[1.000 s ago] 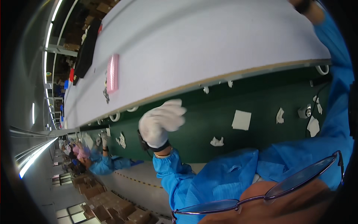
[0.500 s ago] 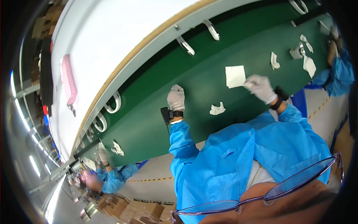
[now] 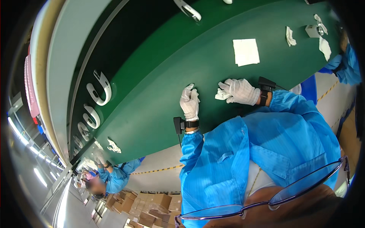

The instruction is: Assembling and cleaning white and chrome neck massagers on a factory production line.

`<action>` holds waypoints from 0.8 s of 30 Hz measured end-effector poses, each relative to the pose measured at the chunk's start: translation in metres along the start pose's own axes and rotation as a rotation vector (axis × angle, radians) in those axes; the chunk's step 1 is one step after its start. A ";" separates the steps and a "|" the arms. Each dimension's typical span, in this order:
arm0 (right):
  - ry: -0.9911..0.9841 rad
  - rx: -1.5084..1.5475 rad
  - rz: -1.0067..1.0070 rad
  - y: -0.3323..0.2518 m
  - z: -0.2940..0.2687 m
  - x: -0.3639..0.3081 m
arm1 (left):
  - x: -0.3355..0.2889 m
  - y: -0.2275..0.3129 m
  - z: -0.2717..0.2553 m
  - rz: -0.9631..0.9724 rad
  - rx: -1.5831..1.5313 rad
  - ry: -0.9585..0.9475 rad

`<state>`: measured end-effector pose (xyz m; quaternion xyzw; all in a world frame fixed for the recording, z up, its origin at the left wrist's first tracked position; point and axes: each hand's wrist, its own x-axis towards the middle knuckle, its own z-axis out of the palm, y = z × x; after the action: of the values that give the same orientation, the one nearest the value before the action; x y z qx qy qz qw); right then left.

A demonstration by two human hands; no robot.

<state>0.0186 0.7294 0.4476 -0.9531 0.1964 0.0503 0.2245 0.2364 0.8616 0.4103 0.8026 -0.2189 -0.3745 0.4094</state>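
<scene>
My left hand point(image 3: 189, 103), in a white glove, hangs above the green work surface point(image 3: 159, 110) with its fingers curled in. Whatever it may hold is hidden or too small to name. To its right, my gloved right hand point(image 3: 241, 92) is closed on a crumpled white wipe point(image 3: 221, 95), which sticks out past the fingertips. Both wrists carry a black strap with a small black box. Beyond the right hand lies a flat square of white wipes point(image 3: 246, 52).
White U-shaped parts point(image 3: 100, 89) line the far side at left; another white part point(image 3: 189, 10) lies farther up. Crumpled wipes point(image 3: 290, 36) and a small metallic block point(image 3: 313, 31) are at right. Co-workers' blue sleeves point(image 3: 346, 64) show at right and far left. Cardboard boxes point(image 3: 152, 203) stand below.
My right hand has left the square of wipes, moved left and nearer, and taken hold of the crumpled wipe. The left hand's fingers have shifted from a tight fist. The whole view has turned.
</scene>
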 end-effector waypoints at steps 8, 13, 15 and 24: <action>-0.145 0.954 0.231 -0.005 -0.027 0.051 | -0.002 0.016 -0.025 0.007 -0.242 -0.040; -0.098 1.436 0.379 -0.010 -0.039 0.026 | 0.007 0.013 -0.021 0.104 -0.217 -0.157; 0.018 1.340 0.316 -0.014 -0.034 0.008 | 0.008 0.008 -0.027 0.161 -0.222 -0.147; 0.471 1.320 0.206 -0.008 0.033 -0.038 | 0.100 -0.035 -0.171 0.331 -0.565 0.222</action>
<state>-0.0133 0.7639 0.4280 -0.5803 0.3182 -0.2656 0.7010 0.4340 0.9006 0.4050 0.6470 -0.1880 -0.2593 0.6919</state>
